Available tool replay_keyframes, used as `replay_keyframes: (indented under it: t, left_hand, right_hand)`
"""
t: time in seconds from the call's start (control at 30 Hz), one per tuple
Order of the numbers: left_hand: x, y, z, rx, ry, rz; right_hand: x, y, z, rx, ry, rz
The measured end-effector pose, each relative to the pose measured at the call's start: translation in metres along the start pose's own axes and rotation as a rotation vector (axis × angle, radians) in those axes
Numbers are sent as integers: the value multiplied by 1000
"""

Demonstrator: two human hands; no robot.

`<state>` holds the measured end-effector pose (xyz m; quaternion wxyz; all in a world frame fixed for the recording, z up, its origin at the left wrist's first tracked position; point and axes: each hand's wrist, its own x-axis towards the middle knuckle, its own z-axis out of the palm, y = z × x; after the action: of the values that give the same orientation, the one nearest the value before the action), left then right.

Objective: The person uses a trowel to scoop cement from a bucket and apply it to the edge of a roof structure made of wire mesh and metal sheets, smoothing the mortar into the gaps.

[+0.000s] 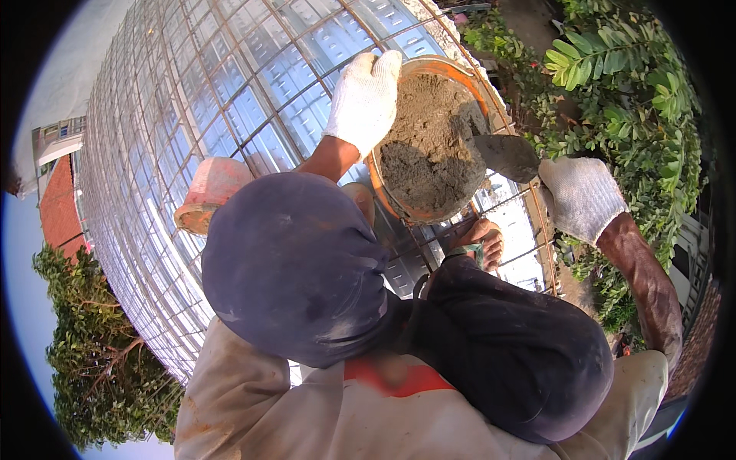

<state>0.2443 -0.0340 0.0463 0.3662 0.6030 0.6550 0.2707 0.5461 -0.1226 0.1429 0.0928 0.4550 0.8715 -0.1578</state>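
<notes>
My left hand, in a white knitted glove, is closed on the upper left rim of an orange-rimmed bucket holding coarse grey mortar. My right hand, also gloved, grips a trowel at the bucket's right; its handle is mostly hidden by the glove. The mortar-smeared blade reaches over the bucket's right rim into the edge of the mortar.
Rebar mesh lies over shiny metal decking. A pinkish bucket stands at left. My sandalled foot and bent knees are below. The deck's rough edge drops off at right toward foliage; roofs and trees show beyond the left side.
</notes>
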Motion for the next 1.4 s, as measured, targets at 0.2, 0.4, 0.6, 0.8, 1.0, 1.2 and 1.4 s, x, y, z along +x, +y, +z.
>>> replay_keyframes:
  t: [0.2, 0.4, 0.6, 0.8, 1.0, 1.2, 1.4]
  left_hand:
    - [-11, 6, -19, -2, 10, -37]
    - [-3, 5, -1, -32, -54, -16]
    - [-14, -12, -22, 6, 6, 31]
    - [-14, -1, -21, 48, -12, -92]
    - [-10, -3, -9, -20, -8, -60]
    - [-10, -11, -7, 15, 49, 58]
    - [-13, -23, -17, 43, 23, 177]
  right_hand:
    - [-3, 30, 28, -97, 87, 208]
    - [20, 15, 71, 31, 52, 274]
    - [22, -15, 82, 42, 123, 213]
    - [48, -52, 89, 277, 13, 137]
    - [32, -75, 100, 537, 69, 151]
    - [21, -76, 99, 710, 29, 201]
    - [4, -72, 96, 802, 116, 160]
